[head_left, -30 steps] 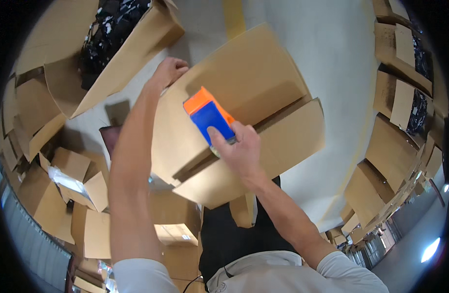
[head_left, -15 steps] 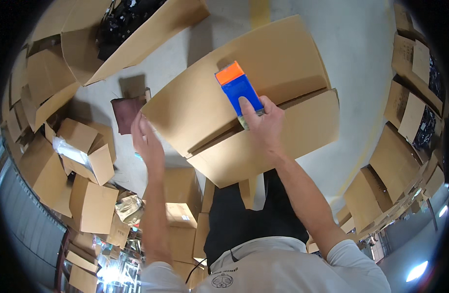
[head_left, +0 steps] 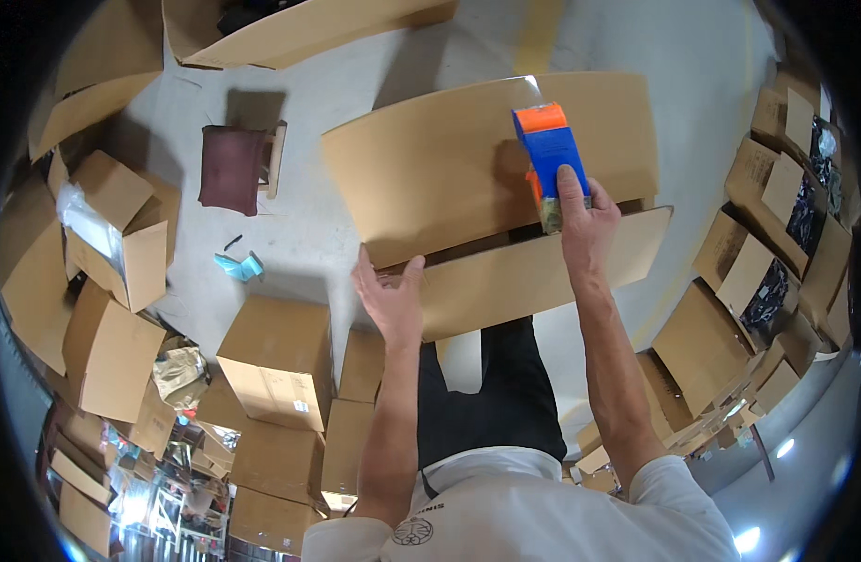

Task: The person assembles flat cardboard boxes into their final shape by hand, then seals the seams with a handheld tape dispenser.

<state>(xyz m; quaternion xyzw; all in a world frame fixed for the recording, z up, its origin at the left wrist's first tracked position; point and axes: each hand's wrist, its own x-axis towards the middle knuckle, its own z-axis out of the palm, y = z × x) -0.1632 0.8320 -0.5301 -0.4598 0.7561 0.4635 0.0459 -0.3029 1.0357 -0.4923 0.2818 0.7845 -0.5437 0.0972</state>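
Observation:
In front of me is a large cardboard box point(head_left: 440, 159), with a dark gap between its far flap and its near flap point(head_left: 543, 267). My right hand point(head_left: 589, 229) grips a blue and orange tape dispenser point(head_left: 554, 155), thumb along its back, held over the far flap near the gap. A pale shiny patch point(head_left: 532, 89) shows at the far edge just beyond the dispenser; whether it is tape I cannot make out. My left hand point(head_left: 390, 298) rests at the box's left end by the gap, thumb and fingers spread across the corner.
A maroon-seated stool point(head_left: 232, 170) stands on the floor to the left, with a light blue crumpled item point(head_left: 238, 266) nearer me. Closed cartons point(head_left: 279, 351) are stacked at lower left. Open boxes point(head_left: 290, 37) stand at the far left, and more point(head_left: 706, 328) line the right.
The tape dispenser has moved right with my right hand. My left hand has come from the box's far left corner to the gap between flaps. The whole view has shifted.

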